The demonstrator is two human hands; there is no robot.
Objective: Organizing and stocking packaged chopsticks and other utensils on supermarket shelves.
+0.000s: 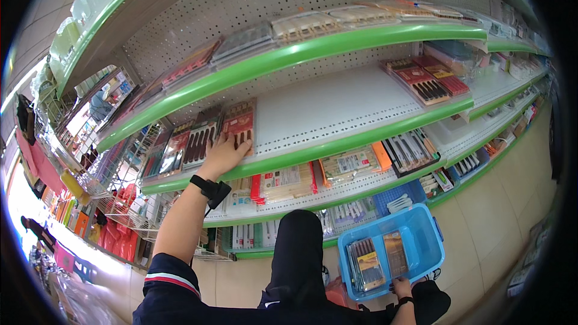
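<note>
My left hand (226,153) lies with fingers spread on the lower part of a clear-wrapped, red-carded pack (238,121) of what look like chopsticks. That pack stands at the right end of a row on the middle shelf, touching a similar pack (201,140) with dark brown sticks. At the lower right my right hand (401,286) grips the near rim of a blue plastic bin (422,243). Inside the bin are a stack of packs (366,264) with a yellow label and a brown pack (395,253) beside it.
Green-edged shelves (316,153) cross the view. More red packs (420,79) lie at the middle shelf's right end. Packs of wooden sticks (352,162) fill part of the shelf below. A wire rack (122,207) stands left; my knee (300,243) is before the lowest shelf.
</note>
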